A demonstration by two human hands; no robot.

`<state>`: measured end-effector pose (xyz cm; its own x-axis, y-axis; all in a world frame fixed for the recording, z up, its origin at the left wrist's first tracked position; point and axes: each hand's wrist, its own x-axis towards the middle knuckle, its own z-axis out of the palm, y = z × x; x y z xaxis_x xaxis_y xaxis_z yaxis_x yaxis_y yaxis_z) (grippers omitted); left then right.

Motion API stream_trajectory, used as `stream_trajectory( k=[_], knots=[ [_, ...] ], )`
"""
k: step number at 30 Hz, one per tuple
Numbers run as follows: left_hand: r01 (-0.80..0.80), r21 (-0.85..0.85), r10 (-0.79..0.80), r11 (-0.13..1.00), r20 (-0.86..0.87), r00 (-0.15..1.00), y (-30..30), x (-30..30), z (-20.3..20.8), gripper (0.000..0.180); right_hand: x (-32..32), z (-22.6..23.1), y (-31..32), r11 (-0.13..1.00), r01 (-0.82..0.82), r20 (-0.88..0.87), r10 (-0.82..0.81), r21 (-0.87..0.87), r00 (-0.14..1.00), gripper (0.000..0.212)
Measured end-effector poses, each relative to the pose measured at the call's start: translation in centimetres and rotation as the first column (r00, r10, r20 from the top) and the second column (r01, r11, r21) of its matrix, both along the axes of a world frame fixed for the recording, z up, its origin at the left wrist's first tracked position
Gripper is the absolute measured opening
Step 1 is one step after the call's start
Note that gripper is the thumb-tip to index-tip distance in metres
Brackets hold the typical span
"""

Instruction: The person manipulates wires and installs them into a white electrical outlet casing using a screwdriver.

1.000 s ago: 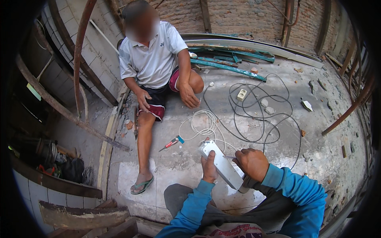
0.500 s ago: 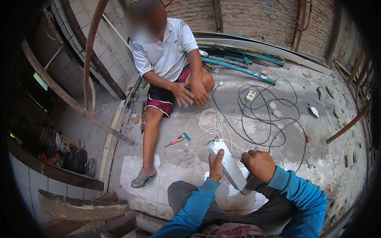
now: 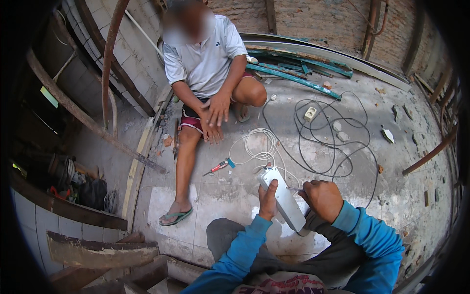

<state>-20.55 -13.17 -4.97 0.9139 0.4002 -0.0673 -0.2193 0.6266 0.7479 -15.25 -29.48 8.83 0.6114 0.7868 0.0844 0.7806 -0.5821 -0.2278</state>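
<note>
My left hand (image 3: 268, 198) grips a long white-grey metal housing (image 3: 290, 209) near its upper end, thumb on its face. The housing stands tilted above my lap, with small screws along its cover. My right hand (image 3: 323, 200) is closed on a thin tool, apparently a screwdriver; only its slim metal shaft (image 3: 294, 189) shows, reaching to the housing's right side. Its handle is hidden in my fist. A coil of white cable (image 3: 252, 147) lies just beyond the housing's upper end. Farther left on the floor is a red-and-black screwdriver (image 3: 216, 168) beside a small blue piece.
Opposite me sits a person (image 3: 203, 63) with hands together over one knee. Black cable (image 3: 338, 171) loops around a white socket block (image 3: 310, 113) at the right. Teal metal bars (image 3: 293, 81) lie by the brick wall; rusty pipes (image 3: 88, 115) slant at the left.
My right hand has shifted slightly right and up, showing more of the tool's shaft. The housing has moved a little. The other person's hands have moved left and down.
</note>
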Motion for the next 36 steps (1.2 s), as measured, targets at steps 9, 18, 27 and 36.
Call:
stream_trajectory(
  k=[9,18,27,36],
  knots=[
    [-0.005,0.022,0.005,1.0,-0.01,1.0,0.3,0.2,0.4,0.078,-0.1,-0.1,0.1,0.996,0.092,-0.111,-0.09,0.017,0.99,0.014],
    [0.053,0.012,-0.054,0.999,0.112,0.992,-0.4,0.2,0.1,0.085,0.3,2.3,0.3,0.928,-0.013,-0.092,0.051,0.373,0.994,0.018],
    [0.114,-0.111,-0.11,0.987,0.035,0.993,-0.8,0.0,0.1,0.075,-0.3,2.1,0.2,0.992,-0.003,-0.157,0.024,0.13,0.987,0.026],
    [0.171,-0.188,-0.171,0.967,0.016,0.985,-1.4,0.0,1.2,0.069,-0.2,1.9,0.2,0.955,-0.056,0.008,0.056,0.291,0.998,0.03]
  ],
)
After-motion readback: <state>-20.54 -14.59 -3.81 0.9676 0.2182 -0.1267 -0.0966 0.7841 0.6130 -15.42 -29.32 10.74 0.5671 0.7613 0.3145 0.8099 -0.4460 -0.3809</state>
